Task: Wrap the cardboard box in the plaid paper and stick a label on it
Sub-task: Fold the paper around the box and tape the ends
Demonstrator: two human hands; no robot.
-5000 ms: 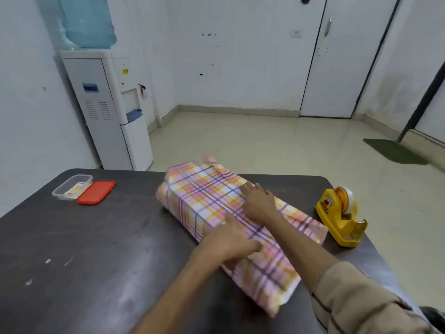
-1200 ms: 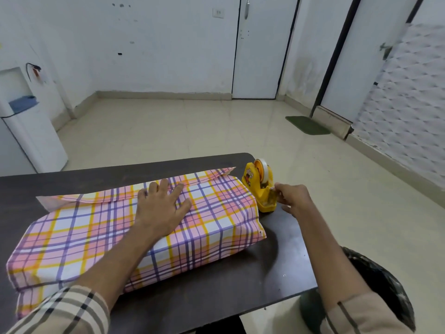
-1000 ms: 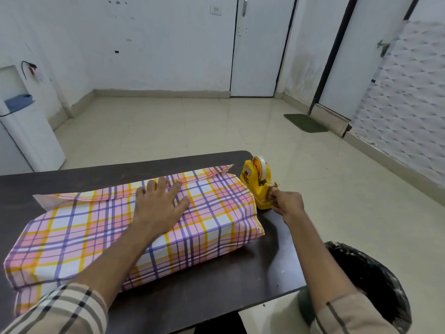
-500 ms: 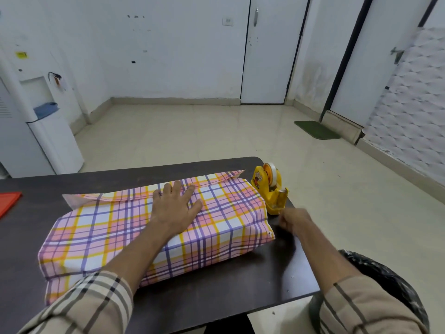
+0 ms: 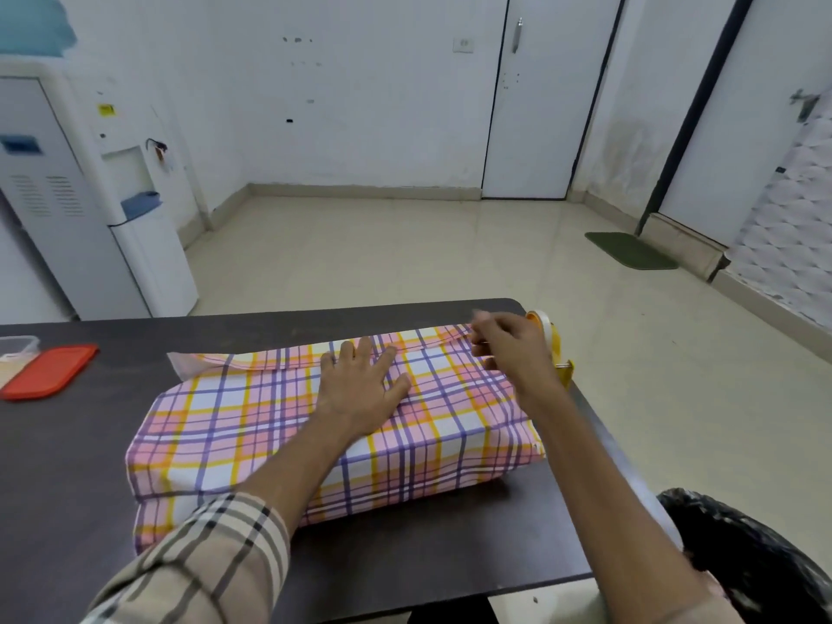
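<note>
The right hand (image 5: pixel 508 349) has its fingertips drawn together in a narrow pinch on what looks like a short tape strip (image 5: pixel 478 315), only a pale smear at the tips. Half a second ago this hand was low at the table's right edge, just below the tape dispenser (image 5: pixel 558 353). Now it is raised over the far right corner of the parcel, close to the overlapped seam. I judge the tape has been torn off and is about to go onto that seam, so the wrap round the box body is nearly fixed.

The left hand (image 5: pixel 364 389) has not moved. It lies flat with fingers spread, pressing the plaid paper (image 5: pixel 252 425) down at the far side of the top face and holding the overlap closed. The parcel sits towards the right half of the table (image 5: pixel 81 479), with its right end near the right edge.

The cardboard box is wholly covered, so only its shape shows. The paper's ends look unfolded, with a pale flap (image 5: pixel 182 364) sticking out at the far left. The right hand hides most of the dispenser. No label is visible. A red lid (image 5: pixel 49 371) and a clear tub (image 5: pixel 18 346), cut off by the frame, lie by the left edge.
</note>
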